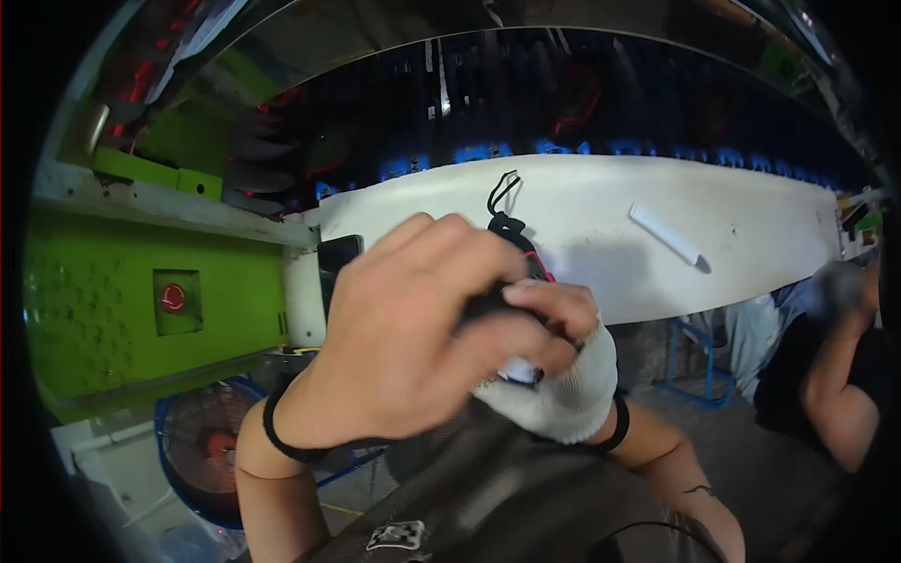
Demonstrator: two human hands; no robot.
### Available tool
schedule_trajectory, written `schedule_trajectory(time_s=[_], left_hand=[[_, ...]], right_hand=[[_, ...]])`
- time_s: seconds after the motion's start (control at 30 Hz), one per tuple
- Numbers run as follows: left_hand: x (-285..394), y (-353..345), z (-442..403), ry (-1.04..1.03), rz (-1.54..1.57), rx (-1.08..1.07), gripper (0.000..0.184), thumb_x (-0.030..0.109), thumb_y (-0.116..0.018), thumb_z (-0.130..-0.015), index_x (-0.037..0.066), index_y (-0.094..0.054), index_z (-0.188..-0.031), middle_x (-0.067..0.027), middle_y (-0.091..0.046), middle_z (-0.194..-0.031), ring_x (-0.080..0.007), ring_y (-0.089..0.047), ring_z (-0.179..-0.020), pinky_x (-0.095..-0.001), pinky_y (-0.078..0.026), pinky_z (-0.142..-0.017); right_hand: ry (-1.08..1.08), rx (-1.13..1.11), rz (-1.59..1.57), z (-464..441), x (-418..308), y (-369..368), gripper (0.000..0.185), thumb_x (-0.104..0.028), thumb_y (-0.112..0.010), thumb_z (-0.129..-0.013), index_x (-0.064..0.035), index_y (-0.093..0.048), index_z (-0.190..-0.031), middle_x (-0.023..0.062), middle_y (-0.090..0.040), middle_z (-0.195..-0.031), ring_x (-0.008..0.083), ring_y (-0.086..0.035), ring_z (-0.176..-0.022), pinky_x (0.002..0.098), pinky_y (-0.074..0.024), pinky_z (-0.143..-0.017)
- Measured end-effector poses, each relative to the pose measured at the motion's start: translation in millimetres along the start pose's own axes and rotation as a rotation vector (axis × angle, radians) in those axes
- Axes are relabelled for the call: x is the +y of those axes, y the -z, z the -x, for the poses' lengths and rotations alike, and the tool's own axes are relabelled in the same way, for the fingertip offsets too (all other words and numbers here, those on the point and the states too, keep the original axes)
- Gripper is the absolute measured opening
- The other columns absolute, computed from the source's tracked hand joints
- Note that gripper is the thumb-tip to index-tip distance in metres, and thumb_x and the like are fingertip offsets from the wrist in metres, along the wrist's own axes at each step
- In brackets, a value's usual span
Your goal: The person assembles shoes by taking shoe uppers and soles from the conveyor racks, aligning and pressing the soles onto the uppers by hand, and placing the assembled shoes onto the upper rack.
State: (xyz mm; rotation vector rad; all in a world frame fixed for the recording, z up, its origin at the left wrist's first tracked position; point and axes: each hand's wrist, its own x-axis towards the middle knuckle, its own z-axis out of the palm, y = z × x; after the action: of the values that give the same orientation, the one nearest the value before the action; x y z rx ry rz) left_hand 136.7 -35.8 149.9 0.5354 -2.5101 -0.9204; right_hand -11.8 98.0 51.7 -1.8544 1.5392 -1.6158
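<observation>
My left hand (399,324), bare and slightly blurred, is closed with its fingers curled around a dark object that they mostly hide. Close against it is my right hand (568,366), in a white glove that leaves the fingertips bare; its fingers are bent in around the same spot. A small white and black piece (521,372) shows between the two hands, too covered to name. Just beyond my fingers a black item with a cord loop (507,208) and a red edge lies on the white table (591,206); whether it joins what I hold is hidden.
A white marker-like tube (664,235) lies on the table's right side. A black flat object (340,255) is at the left edge. Left are a green panel with a red button (173,297) and a fan (208,450). Another person's arm (840,403) is at right.
</observation>
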Motion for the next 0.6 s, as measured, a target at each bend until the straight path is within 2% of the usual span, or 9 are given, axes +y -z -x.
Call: schedule_trajectory(time_s=[0.07, 0.13, 0.23, 0.27, 0.3, 0.37, 0.43, 0.57, 0.6], left_hand=[[-11.0, -2.5, 7.3, -0.011, 0.008, 0.054, 0.025, 0.024, -0.077, -0.089, 0.002, -0.064, -0.093, -0.0105, -0.065, -0.083, -0.0279, -0.063, -0.073, -0.0357, -0.05, -0.066], [-16.6, -13.3, 22.1, -0.02, 0.045, 0.34, 0.018, 0.016, -0.069, -0.093, 0.002, -0.061, -0.087, -0.0108, -0.061, -0.072, -0.0255, -0.059, -0.061, -0.0353, -0.047, -0.06], [-20.8, -17.9, 23.0, 0.02, 0.08, 0.456, 0.024, 0.018, -0.069, -0.094, 0.003, -0.057, -0.08, -0.0104, -0.059, -0.069, -0.0235, -0.057, -0.057, -0.0359, -0.045, -0.055], [-12.3, -9.3, 21.3, 0.076, -0.09, 0.313, 0.026, 0.019, -0.07, -0.094, 0.003, -0.057, -0.078, -0.0102, -0.056, -0.068, -0.0258, -0.055, -0.058, -0.0373, -0.043, -0.056], [-3.4, -6.4, 14.1, 0.072, -0.091, 0.309, 0.026, 0.019, -0.07, -0.094, 0.003, -0.057, -0.078, -0.0102, -0.056, -0.068, -0.0258, -0.055, -0.058, -0.0373, -0.043, -0.056], [8.0, -11.0, 4.8, 0.005, -0.54, 0.077, 0.027, 0.018, -0.071, -0.093, 0.003, -0.056, -0.077, -0.0115, -0.051, -0.067, -0.0291, -0.052, -0.059, -0.0392, -0.04, -0.056], [-11.1, -11.4, 14.6, -0.003, -0.415, 0.172, 0.029, 0.019, -0.071, -0.094, 0.003, -0.055, -0.076, -0.0128, -0.047, -0.067, -0.0318, -0.048, -0.06, -0.0408, -0.037, -0.056], [-27.5, -8.2, 34.5, 0.059, -0.283, 0.202, 0.031, 0.015, -0.069, -0.094, 0.002, -0.052, -0.072, -0.0126, -0.046, -0.066, -0.0307, -0.046, -0.059, -0.0407, -0.036, -0.055], [-29.1, -8.1, 38.0, 0.136, -0.253, 0.228, 0.031, 0.014, -0.07, -0.094, 0.001, -0.052, -0.072, -0.0124, -0.046, -0.066, -0.0299, -0.047, -0.059, -0.0401, -0.036, -0.056]], right_hand=[[-0.012, -0.007, 0.043, 4.9, 16.0, -2.3, 0.048, -0.028, -0.1, -0.06, -0.0059, -0.063, -0.082, 0.0152, -0.063, -0.126, 0.0355, -0.065, -0.101, 0.0458, -0.0549, -0.084], [-0.016, -0.011, 0.045, 4.8, 20.5, -4.0, 0.048, -0.031, -0.1, -0.06, -0.0058, -0.063, -0.079, 0.015, -0.063, -0.125, 0.0347, -0.064, -0.098, 0.0454, -0.0546, -0.083], [-0.07, -0.05, 0.042, 0.2, 17.3, -6.1, 0.046, -0.034, -0.099, -0.061, -0.0057, -0.065, -0.074, 0.0138, -0.064, -0.122, 0.0342, -0.063, -0.097, 0.0449, -0.0545, -0.082], [-0.13, -0.076, 0.018, 0.2, 15.6, -6.7, 0.046, -0.035, -0.098, -0.062, -0.0056, -0.066, -0.074, 0.0133, -0.064, -0.121, 0.0344, -0.062, -0.097, 0.0447, -0.0546, -0.082], [-0.19, -0.094, -0.003, -0.3, 14.7, -7.9, 0.045, -0.037, -0.098, -0.063, -0.0055, -0.068, -0.074, 0.0127, -0.064, -0.12, 0.0346, -0.061, -0.097, 0.0444, -0.0547, -0.082], [-0.192, -0.098, 0.032, 3.6, 15.5, -9.0, 0.045, -0.039, -0.097, -0.063, -0.0055, -0.069, -0.075, 0.0121, -0.063, -0.119, 0.0346, -0.06, -0.1, 0.0442, -0.0549, -0.082], [-0.123, -0.162, 0.209, 3.0, 20.9, -4.3, 0.046, -0.042, -0.095, -0.065, -0.0054, -0.069, -0.075, 0.0121, -0.063, -0.12, 0.0337, -0.06, -0.102, 0.0433, -0.0554, -0.081], [-0.079, -0.298, 0.172, 2.5, 44.0, -0.8, 0.047, -0.043, -0.094, -0.066, -0.0061, -0.069, -0.079, 0.0109, -0.061, -0.115, 0.0311, -0.06, -0.101, 0.0415, -0.0556, -0.08], [-0.037, -0.229, 0.177, 4.7, 48.1, -8.3, 0.049, -0.044, -0.095, -0.065, -0.0062, -0.068, -0.08, 0.0103, -0.06, -0.11, 0.0299, -0.059, -0.099, 0.0415, -0.0545, -0.078]])
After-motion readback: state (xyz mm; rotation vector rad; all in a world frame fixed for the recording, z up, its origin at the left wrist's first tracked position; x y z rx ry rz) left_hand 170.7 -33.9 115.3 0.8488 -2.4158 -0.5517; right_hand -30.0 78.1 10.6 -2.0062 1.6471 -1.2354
